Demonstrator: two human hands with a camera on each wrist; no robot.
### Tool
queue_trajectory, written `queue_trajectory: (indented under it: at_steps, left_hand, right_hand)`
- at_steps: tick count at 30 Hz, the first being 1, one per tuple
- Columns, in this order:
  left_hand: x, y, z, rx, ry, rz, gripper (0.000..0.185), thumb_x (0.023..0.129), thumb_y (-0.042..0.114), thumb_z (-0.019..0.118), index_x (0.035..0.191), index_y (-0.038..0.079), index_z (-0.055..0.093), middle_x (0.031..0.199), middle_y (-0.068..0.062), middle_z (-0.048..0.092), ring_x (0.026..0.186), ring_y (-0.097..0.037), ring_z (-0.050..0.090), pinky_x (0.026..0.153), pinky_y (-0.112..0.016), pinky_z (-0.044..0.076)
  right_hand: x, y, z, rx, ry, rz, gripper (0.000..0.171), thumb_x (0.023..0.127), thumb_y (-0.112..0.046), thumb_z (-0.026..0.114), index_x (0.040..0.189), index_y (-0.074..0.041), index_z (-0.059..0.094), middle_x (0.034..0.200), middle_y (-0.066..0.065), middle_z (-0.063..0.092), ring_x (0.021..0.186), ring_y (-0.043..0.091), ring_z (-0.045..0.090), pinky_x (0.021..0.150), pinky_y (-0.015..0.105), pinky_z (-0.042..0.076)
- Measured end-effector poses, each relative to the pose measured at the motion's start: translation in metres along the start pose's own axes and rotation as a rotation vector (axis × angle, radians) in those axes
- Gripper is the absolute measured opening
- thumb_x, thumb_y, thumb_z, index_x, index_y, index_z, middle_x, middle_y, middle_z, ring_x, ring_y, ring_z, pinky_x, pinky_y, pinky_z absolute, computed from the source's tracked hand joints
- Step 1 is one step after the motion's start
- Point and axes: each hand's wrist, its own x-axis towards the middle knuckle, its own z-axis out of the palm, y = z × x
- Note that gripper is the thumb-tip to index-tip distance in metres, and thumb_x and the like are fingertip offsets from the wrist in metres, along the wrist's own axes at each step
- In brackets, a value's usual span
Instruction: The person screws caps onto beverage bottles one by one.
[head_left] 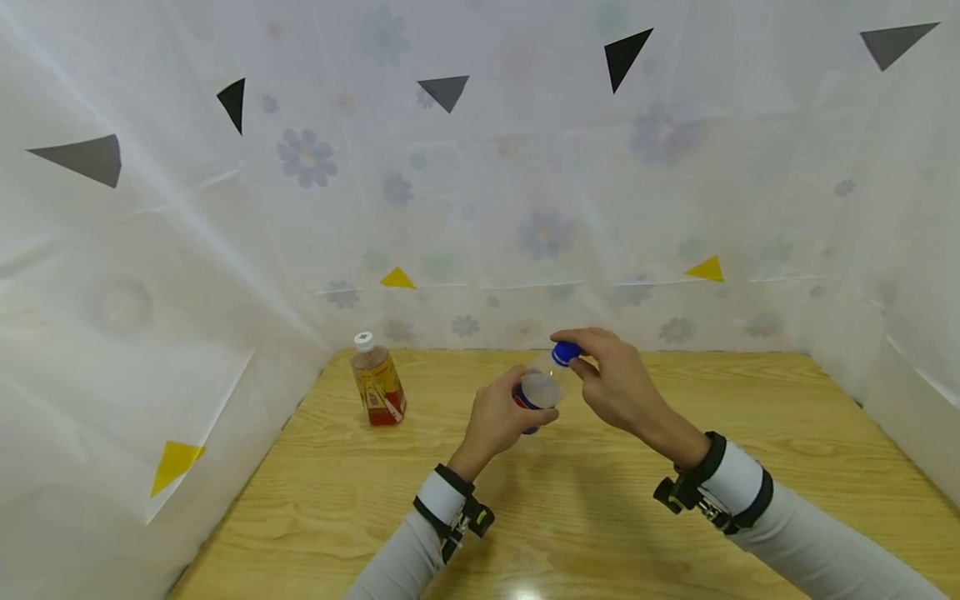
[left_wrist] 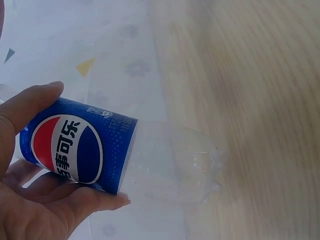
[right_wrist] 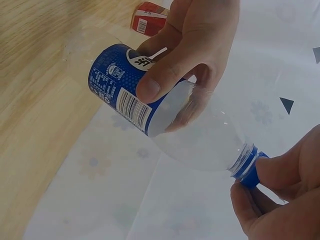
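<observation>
A clear plastic cola bottle [head_left: 541, 390] with a blue label is held tilted above the table, its neck up toward the right. My left hand [head_left: 497, 417] grips it around the label [left_wrist: 112, 147], thumb on one side and fingers on the other. No drink shows through the clear base end [left_wrist: 175, 162] in the left wrist view. At the neck, my right hand [head_left: 621, 385] pinches the blue cap [right_wrist: 251, 175] between thumb and fingers. The cap sits at the bottle's mouth, with the blue ring visible beside it.
A bottle of reddish-brown drink [head_left: 378, 383] with a white cap and yellow-red label stands upright at the back left of the wooden table [head_left: 315, 500]. White flowered sheeting [head_left: 480, 192] rises behind the table and along both sides.
</observation>
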Motion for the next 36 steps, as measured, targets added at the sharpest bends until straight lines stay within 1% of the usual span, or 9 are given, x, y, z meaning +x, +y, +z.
queue_trajectory:
  at_steps: [4, 8, 12, 17, 20, 31, 33, 36]
  left_hand:
    - [0.0005, 0.0004, 0.0001, 0.003, 0.0, 0.002, 0.062, 0.08, 0.038, 0.087, 0.134, 0.019, 0.063, 0.115, -0.007, 0.072, 0.099, -0.025, 0.071, 0.076, -0.036, 0.058]
    - [0.0006, 0.0011, -0.0002, 0.011, -0.002, 0.001, 0.062, 0.08, 0.038, 0.086, 0.133, 0.02, 0.063, 0.114, -0.007, 0.073, 0.097, -0.024, 0.071, 0.075, -0.035, 0.057]
    - [0.0005, 0.0007, -0.0003, 0.013, 0.0, 0.0, 0.062, 0.08, 0.038, 0.087, 0.133, 0.019, 0.063, 0.113, -0.006, 0.073, 0.096, -0.023, 0.071, 0.074, -0.033, 0.057]
    - [-0.0002, 0.0004, -0.0001, 0.01, 0.005, -0.005, 0.06, 0.079, 0.039, 0.087, 0.131, 0.02, 0.064, 0.112, -0.005, 0.073, 0.096, -0.021, 0.071, 0.075, -0.032, 0.057]
    - [-0.0009, -0.0003, 0.0002, 0.003, 0.005, -0.009, 0.061, 0.079, 0.039, 0.087, 0.132, 0.021, 0.064, 0.112, -0.005, 0.073, 0.096, -0.02, 0.071, 0.076, -0.032, 0.057]
    - [-0.0015, -0.001, 0.0007, 0.009, 0.006, -0.013, 0.061, 0.079, 0.039, 0.087, 0.133, 0.022, 0.063, 0.112, -0.004, 0.073, 0.097, -0.02, 0.071, 0.076, -0.032, 0.057]
    - [-0.0016, -0.001, 0.0006, 0.01, 0.005, -0.014, 0.061, 0.079, 0.04, 0.087, 0.132, 0.022, 0.063, 0.112, -0.004, 0.073, 0.096, -0.02, 0.071, 0.075, -0.032, 0.056]
    - [-0.0017, -0.001, 0.0007, 0.013, 0.003, -0.019, 0.06, 0.079, 0.04, 0.086, 0.132, 0.022, 0.063, 0.112, -0.004, 0.073, 0.097, -0.02, 0.07, 0.076, -0.032, 0.056]
  right_hand:
    - [0.0005, 0.0, -0.0003, -0.006, 0.005, -0.004, 0.037, 0.097, 0.007, 0.058, 0.132, 0.0, 0.064, 0.128, 0.023, 0.064, 0.112, 0.038, 0.065, 0.085, 0.051, 0.057]
    - [0.0011, 0.0, 0.0004, -0.006, 0.012, 0.009, 0.035, 0.097, 0.002, 0.061, 0.131, 0.0, 0.064, 0.125, 0.022, 0.065, 0.107, 0.036, 0.066, 0.084, 0.051, 0.057]
    - [0.0011, 0.0002, 0.0007, 0.001, 0.02, 0.031, 0.031, 0.097, -0.005, 0.065, 0.128, 0.001, 0.065, 0.117, 0.021, 0.066, 0.098, 0.034, 0.065, 0.082, 0.051, 0.055]
    - [0.001, 0.0004, 0.0006, 0.018, 0.041, 0.054, 0.025, 0.096, -0.012, 0.07, 0.118, 0.0, 0.068, 0.102, 0.014, 0.065, 0.09, 0.027, 0.061, 0.078, 0.044, 0.052]
    - [0.0009, 0.0011, 0.0012, 0.018, 0.055, 0.06, 0.024, 0.095, -0.015, 0.072, 0.114, -0.001, 0.069, 0.097, 0.011, 0.065, 0.087, 0.024, 0.059, 0.077, 0.04, 0.048]
    - [-0.0005, 0.0019, 0.002, 0.017, 0.052, 0.072, 0.026, 0.097, -0.018, 0.071, 0.116, -0.001, 0.068, 0.097, 0.01, 0.065, 0.089, 0.024, 0.061, 0.078, 0.041, 0.05]
    - [-0.0011, 0.0022, 0.0023, 0.012, 0.049, 0.078, 0.029, 0.096, -0.02, 0.071, 0.117, -0.001, 0.068, 0.099, 0.011, 0.065, 0.091, 0.026, 0.061, 0.08, 0.043, 0.051]
    - [-0.0021, 0.0031, 0.003, 0.003, 0.038, 0.095, 0.039, 0.094, -0.024, 0.074, 0.123, 0.002, 0.066, 0.106, 0.016, 0.065, 0.098, 0.031, 0.062, 0.084, 0.049, 0.052]
